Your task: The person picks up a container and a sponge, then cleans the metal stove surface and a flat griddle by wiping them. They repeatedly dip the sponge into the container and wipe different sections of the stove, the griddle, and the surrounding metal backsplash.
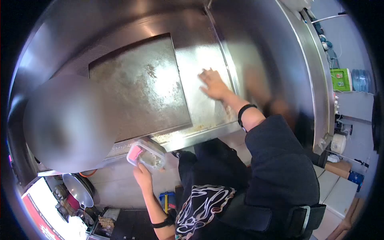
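My left hand (143, 178) grips the near edge of a clear plastic container (161, 153), held low by the front edge of the steel worktop. Inside it, a pink piece (137, 152) stands against one side, and small pale bits lie at the bottom. Over the shiny steel strip to the right of a griddle plate (132, 88), my right hand (215, 85) reaches out with its fingers spread and nothing in them. Bright glare covers the steel (196, 60) around those fingers.
Steel side panels (264, 52) rise around the worktop. A blurred round patch hides its left part. A metal wok (78, 190) and a lit sign (44, 208) are at lower left. On the right are a green box (341, 80), a water bottle (361, 81) and white cabinets (336, 190).
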Motion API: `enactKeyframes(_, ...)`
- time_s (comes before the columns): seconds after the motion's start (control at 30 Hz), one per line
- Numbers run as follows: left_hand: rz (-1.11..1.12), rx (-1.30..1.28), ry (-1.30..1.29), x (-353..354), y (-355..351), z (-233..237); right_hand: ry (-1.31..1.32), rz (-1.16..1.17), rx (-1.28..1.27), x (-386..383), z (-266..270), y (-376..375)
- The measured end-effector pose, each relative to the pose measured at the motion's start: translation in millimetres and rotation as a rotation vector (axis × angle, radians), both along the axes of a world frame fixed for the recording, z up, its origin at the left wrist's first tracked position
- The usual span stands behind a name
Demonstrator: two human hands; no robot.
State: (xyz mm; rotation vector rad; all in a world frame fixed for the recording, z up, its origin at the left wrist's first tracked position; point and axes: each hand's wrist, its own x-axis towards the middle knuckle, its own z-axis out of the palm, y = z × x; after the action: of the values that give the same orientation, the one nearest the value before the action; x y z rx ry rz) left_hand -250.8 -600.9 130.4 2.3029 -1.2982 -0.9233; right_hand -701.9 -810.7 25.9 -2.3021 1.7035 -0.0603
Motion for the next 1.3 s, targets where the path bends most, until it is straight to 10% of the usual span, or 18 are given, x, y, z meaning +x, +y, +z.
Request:
enactKeyframes(0.2, 0.048, -0.013, -0.052, -9.7, 1.8, 12.5, 0.101, -0.507, -0.186, 17.4, -24.8, -173.5)
enactKeyframes(0.27, 0.060, -0.025, 0.004, -9.7, 1.9, 9.1, 0.088, -0.264, 0.347, 62.7, -1.0, -187.7)
enactKeyframes(0.33, 0.071, 0.019, 0.034, -5.7, 2.1, 5.3, -0.120, 0.017, -0.035, 91.1, -7.2, -116.9)
enactKeyframes(0.5, 0.105, 0.025, 0.095, -12.0, -2.4, 15.0, 0.014, 0.272, -0.004, 32.3, 2.0, -103.7)
enactKeyframes(0.77, 0.164, 0.049, 0.122, -13.5, 0.0, 14.4, 0.239, -0.671, -0.138, 32.9, -24.0, -293.2)
enactKeyframes(0.83, 0.101, 0.056, 0.005, -11.1, 3.1, 8.4, 0.184, 0.282, -0.198, 51.2, -52.4, -329.6)
enactKeyframes(0.9, 0.120, 0.021, 0.033, -14.9, -1.8, 11.2, 0.210, 0.510, -0.493, 58.2, -21.4, -317.8)
enactKeyframes(0.97, 0.134, -0.005, 0.064, -11.8, 2.3, 9.6, -0.030, -0.196, -0.107, 56.3, -14.8, -338.3)
enactKeyframes(1.1, 0.116, -0.034, 0.043, -10.0, 10.3, 2.6, 0.224, -0.011, -0.329, 75.0, -37.4, -362.6)
enactKeyframes(1.17, 0.134, -0.088, 0.077, -13.7, 2.8, -0.7, 0.078, 0.444, -0.072, 103.0, -27.5, -367.3)
enactKeyframes(1.3, 0.169, 0.139, 0.130, -6.7, 5.2, 7.8, -0.112, -0.231, -0.147, 42.5, 4.7, -336.0)
